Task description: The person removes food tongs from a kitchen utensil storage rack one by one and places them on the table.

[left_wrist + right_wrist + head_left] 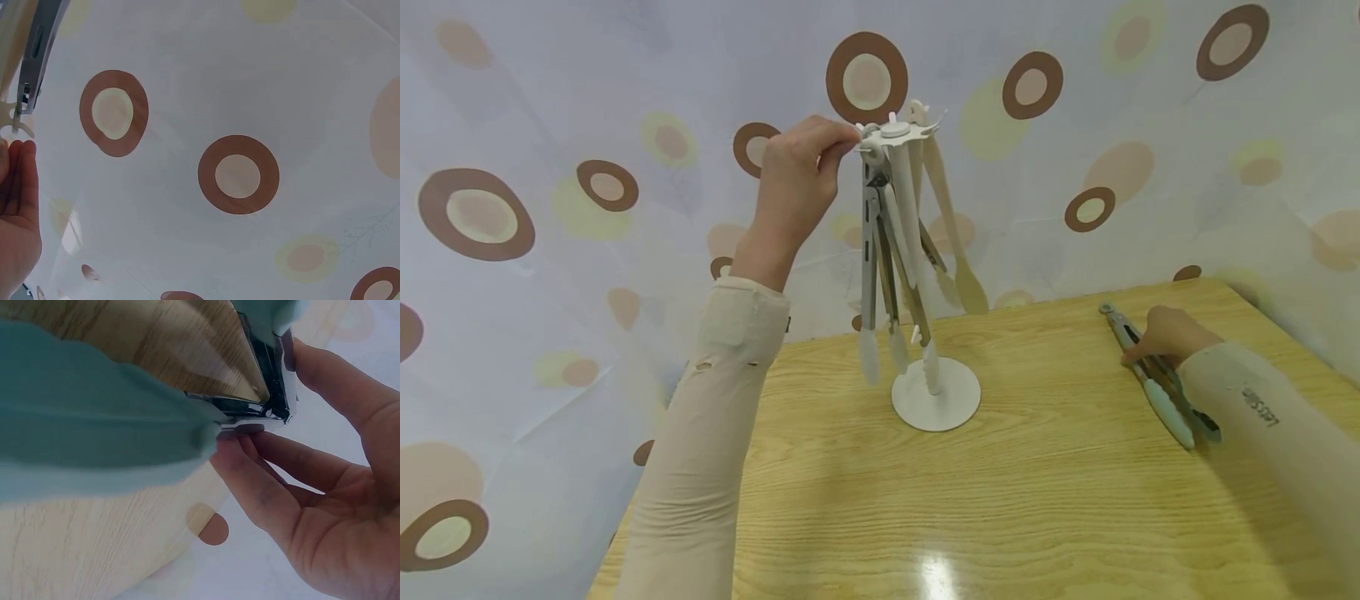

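Over there, the right hand (1176, 333) holds the tongs (1167, 410) at the table's (1045, 467) right side — ring end (1106, 309) to the wall (1037, 167), tips (1182, 433) back the other way — well apart from the rack (955, 400) (the left hand (793, 183) pinches its top (893, 131)).

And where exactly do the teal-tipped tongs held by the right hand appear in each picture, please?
Head: the teal-tipped tongs are at the right, in the right hand.
Left wrist: not in this picture.
Right wrist: the teal-tipped tongs look large, spreading across the left and upper parts.
Shared landmark: the spotted backdrop shows in all three views.
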{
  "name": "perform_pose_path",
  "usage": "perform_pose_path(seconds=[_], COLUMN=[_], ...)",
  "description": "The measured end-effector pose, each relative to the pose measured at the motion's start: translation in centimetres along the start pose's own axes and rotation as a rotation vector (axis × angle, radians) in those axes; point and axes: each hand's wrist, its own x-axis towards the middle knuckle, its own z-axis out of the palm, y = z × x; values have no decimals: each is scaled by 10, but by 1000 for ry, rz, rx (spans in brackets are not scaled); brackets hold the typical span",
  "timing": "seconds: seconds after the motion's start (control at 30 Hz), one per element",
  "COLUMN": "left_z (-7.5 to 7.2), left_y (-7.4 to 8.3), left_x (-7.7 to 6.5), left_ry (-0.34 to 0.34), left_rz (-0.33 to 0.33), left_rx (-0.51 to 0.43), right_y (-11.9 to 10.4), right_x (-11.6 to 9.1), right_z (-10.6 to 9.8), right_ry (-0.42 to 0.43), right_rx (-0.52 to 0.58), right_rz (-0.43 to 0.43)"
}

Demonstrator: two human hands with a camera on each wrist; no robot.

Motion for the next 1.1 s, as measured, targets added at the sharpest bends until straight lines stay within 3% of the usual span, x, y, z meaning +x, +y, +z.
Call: perform_pose_path(seconds=[0.37, 0.87, 1.1], left_z=[-2, -1, -1], left_y=[1, 2, 1], left_x=[1, 1, 0], left_ry=[-1, -14, -27], left_rz=[-15, 5, -26], left_rx=[6, -3, -6], right_y=[3, 3, 2], right_x=[2, 2, 6], right_z=[1, 2, -2], right_ry=[9, -53, -111], right_rx=[-5, 45, 10], right_rz=[4, 58, 81])
